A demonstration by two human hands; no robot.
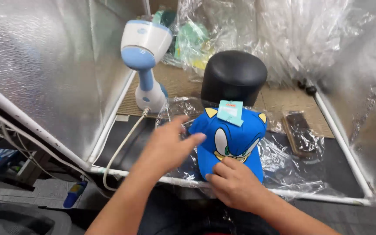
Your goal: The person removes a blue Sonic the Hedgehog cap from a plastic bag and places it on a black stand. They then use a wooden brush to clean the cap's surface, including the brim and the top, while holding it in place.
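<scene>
A bright blue cap [233,139] with a cartoon face and small yellow ears lies on crinkled clear plastic wrap [283,163]. A light blue paper tag [230,112] hangs at its top. My right hand [233,182] pinches the cap's front edge near the brim. My left hand [170,141] hovers with fingers spread just left of the cap, fingertips at its side and over the plastic.
A white and blue handheld steamer [145,61] stands at the back left, its cord [120,150] trailing forward. A black rounded form [233,76] sits behind the cap. A dark brush in plastic [300,130] lies right. White tubes [336,198] and silver foil walls enclose the space.
</scene>
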